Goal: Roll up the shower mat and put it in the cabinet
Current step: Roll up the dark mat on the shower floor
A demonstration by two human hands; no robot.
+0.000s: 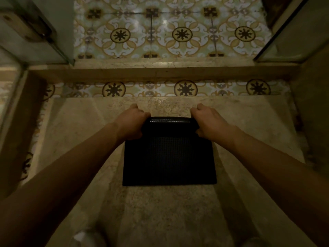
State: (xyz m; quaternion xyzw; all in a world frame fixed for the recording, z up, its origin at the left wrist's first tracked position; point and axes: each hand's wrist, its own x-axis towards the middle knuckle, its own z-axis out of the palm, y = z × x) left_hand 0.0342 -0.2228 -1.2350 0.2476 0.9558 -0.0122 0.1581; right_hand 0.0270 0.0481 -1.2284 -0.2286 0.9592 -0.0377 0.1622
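Shower mat (169,157), frame centre: appears rubbery, pliable, light. Left hand (131,123) and right hand (210,122) clasp its rolled far edge at the ends.

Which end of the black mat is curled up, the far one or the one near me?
The far end of the shower mat, gripped by left hand and right hand, is rolled. The near end lies flat.

Readable text: none that I can make out.
Mat (169,157): no label or brand showing.
Floor tiles (181,34): ornament only.
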